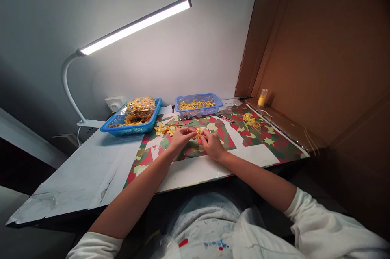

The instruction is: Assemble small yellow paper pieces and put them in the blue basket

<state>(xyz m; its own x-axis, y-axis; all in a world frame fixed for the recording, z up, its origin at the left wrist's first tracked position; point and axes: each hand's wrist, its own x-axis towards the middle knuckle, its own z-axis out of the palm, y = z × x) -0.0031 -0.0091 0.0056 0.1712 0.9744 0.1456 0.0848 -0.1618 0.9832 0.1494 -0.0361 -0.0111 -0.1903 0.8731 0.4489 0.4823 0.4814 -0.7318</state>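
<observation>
Yellow piece (198,133) pinched between left hand (184,137) and right hand (211,144), over a camouflage-patterned sheet (224,133).

Both hands close on it from either side, thumbs meeting fingers, I suppose because something so small needs steadying. Loose yellow scraps (164,129) lie just beyond the left hand, probably for easy reach; farther back, a purple basket (198,111) and a blue tray (129,129) keep more yellow stuff contained. Above the desk (76,173) slants a lit lamp (137,26), presumably there for close work. Yellow strands (251,121) sit off right, near a small bottle (262,98). The grip covers most of the piece, so its shape escapes me; the basket's lower contents are hidden, and the left sleeve (97,246) is cut off.
</observation>
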